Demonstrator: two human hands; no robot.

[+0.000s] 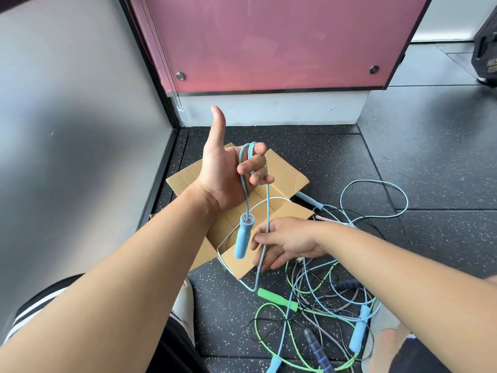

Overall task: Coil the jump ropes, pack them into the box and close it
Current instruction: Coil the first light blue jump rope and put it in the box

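Observation:
My left hand [228, 170] is raised palm up with the thumb out, its fingers curled over a loop of the light blue jump rope [268, 205]. The rope's blue handle [242, 236] dangles below that hand. My right hand [285, 242] pinches the same cord lower down, just above the open cardboard box [285, 170] on the floor. The cord runs on over the box's near flap and out in a wide loop [376, 197] to the right. A tangle of green, blue, grey and black ropes [317, 305] lies on the floor at the lower right.
A grey wall closes the left side and a pink panel with a white base stands behind the box. A green handle [277, 299] and a dark striped handle [317, 351] lie in the tangle. My legs and shoes are at the bottom edge. A black bag [486, 57] sits far right.

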